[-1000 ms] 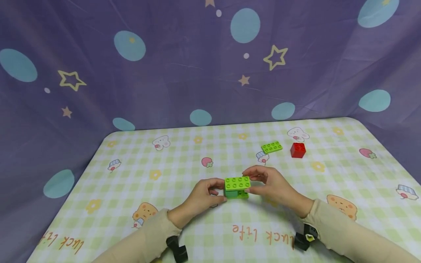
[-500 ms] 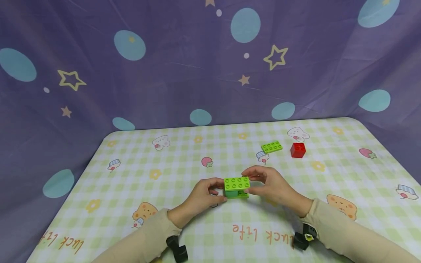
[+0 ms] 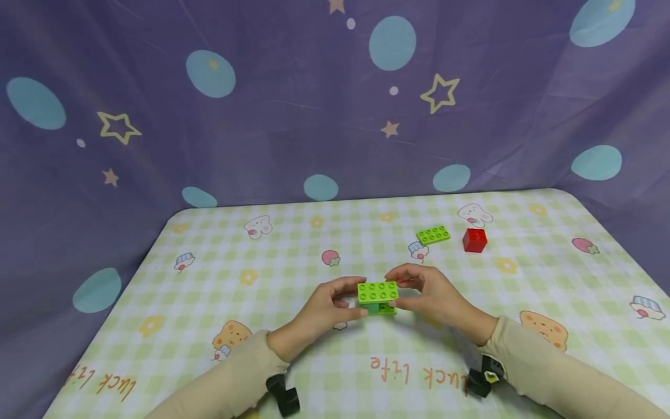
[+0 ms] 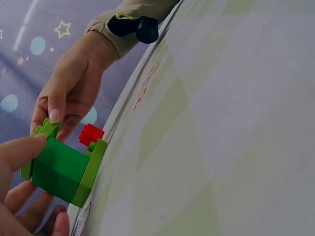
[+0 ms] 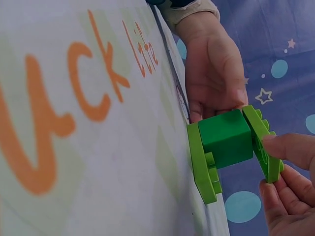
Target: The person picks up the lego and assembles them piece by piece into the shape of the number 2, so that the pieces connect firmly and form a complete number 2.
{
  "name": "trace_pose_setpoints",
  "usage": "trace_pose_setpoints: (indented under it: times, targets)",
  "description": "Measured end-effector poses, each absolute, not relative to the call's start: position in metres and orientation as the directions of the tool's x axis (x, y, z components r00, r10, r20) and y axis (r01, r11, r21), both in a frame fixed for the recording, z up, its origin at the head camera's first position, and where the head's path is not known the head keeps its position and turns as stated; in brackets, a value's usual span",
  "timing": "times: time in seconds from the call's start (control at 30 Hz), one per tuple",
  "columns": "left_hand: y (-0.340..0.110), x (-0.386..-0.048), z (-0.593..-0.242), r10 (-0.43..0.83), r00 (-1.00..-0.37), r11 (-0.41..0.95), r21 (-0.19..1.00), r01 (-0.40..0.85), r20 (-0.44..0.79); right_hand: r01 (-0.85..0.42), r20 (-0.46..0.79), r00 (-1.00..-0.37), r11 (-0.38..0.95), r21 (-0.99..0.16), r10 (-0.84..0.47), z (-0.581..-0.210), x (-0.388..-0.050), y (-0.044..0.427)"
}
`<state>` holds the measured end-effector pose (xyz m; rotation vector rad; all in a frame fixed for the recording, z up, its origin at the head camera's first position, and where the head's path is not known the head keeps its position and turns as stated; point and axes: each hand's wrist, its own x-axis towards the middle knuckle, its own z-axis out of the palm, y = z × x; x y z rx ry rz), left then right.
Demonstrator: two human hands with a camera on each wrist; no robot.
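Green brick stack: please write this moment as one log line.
left hand: holds stack; right hand: pinches top plate; red brick, loose green plate: farther back

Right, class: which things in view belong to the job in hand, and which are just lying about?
In the job:
upper light green studded plastic plate, pinched by the right hand
dark green plastic block under it
lower light green studded plastic plate
left hand, at the stack's left end

Lying about:
loose light green studded plastic plate
red studded plastic block
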<state>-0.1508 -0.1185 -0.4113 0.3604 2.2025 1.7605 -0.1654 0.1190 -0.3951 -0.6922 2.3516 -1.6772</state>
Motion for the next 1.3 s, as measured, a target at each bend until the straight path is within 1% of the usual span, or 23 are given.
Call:
trace_pose_setpoints:
  times: [0.2,0.37,0.57,1.0,1.3]
  targets:
    - [-0.1150,-0.1499,-0.4089,0.376,-0.924,0.151,0.989,-0.008,-0.065,-0.278,0.134,-0.874,0.255,-0.926,-0.468,-0.3944,-0.1654,0.1191]
    - [-0.1136,-0.1486,-0.4077,0.392,-0.917,0.124,0.992,-0.027,-0.074,-0.279,0.135,-0.874,0.253,-0.927,-0.468,-0.3952,-0.1656,0.1188]
    - [-0.1133,-0.1494,-0.4090,0.385,-0.920,0.149,0.989,-0.017,-0.074,-0.282,0.135,-0.874,0.262,-0.923,-0.467,-0.3975,-0.1665,0.1194]
    - [-0.1147,-0.1511,-0.4107,0.417,-0.907,0.140,0.990,0.007,-0.052,-0.275,0.138,-0.878,0.248,-0.929,-0.459,-0.3991,-0.1658,0.1197]
    - [-0.1152,-0.1523,-0.4121,0.436,-0.900,0.151,0.987,0.060,-0.012,-0.260,0.127,-0.884,0.247,-0.934,-0.450,-0.3995,-0.1665,0.1205]
